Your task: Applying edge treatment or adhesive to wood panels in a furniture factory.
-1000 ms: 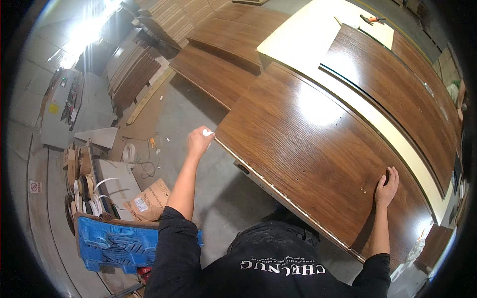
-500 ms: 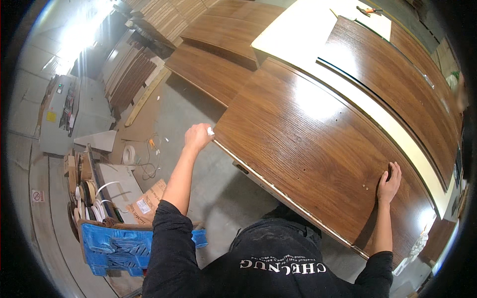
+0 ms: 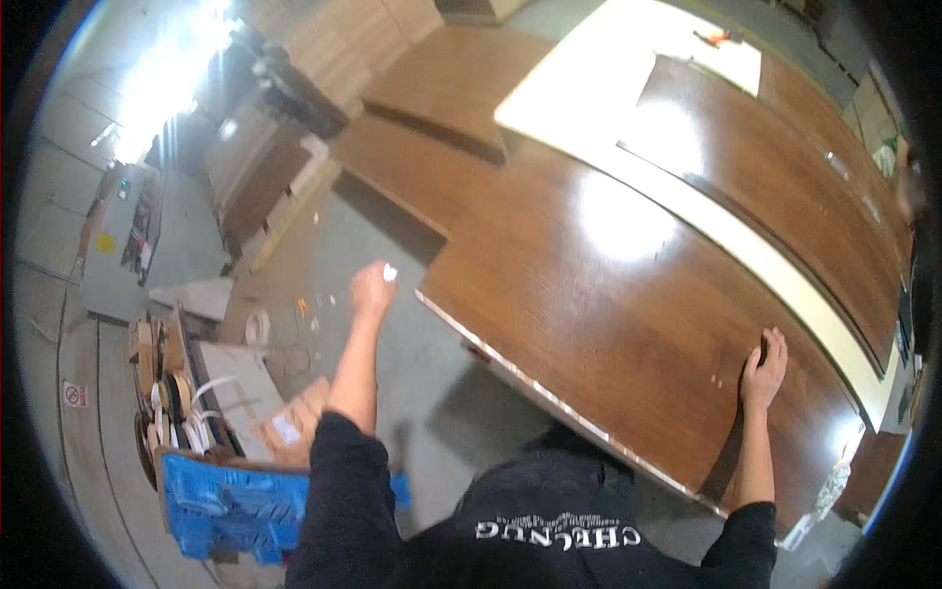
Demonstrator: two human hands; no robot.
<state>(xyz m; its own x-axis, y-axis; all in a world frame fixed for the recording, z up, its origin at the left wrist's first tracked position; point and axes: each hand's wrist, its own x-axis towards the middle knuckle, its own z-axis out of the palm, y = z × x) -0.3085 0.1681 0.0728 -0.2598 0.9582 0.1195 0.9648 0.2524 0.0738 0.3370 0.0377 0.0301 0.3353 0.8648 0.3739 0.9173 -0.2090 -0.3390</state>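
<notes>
My left hand (image 3: 370, 292) is closed around a small white scrap (image 3: 391, 273), of which only a bit shows between the fingers. It is held in the air just left of the near-left corner of a brown wood-grain panel (image 3: 549, 294), apart from it. My right hand (image 3: 764, 367) rests on the right part of that same panel with its fingers stretched out and the thumb apart. Along the panel's near side runs a pale, rough-looking edge. A few small marks dot its glossy top near my right hand.
Beyond a pale yellow strip of board (image 3: 746, 245) lies another brown panel (image 3: 775, 187), with orange-handled pliers (image 3: 721, 37) at its far end. More brown panels (image 3: 402, 177) stand further left. A blue plastic pallet (image 3: 231, 501), rolls of edging (image 3: 177, 402) and a grey cabinet (image 3: 118, 245) are at left.
My left hand has moved left, off the panel's corner, with the white scrap in it. My right hand has stayed on the panel.
</notes>
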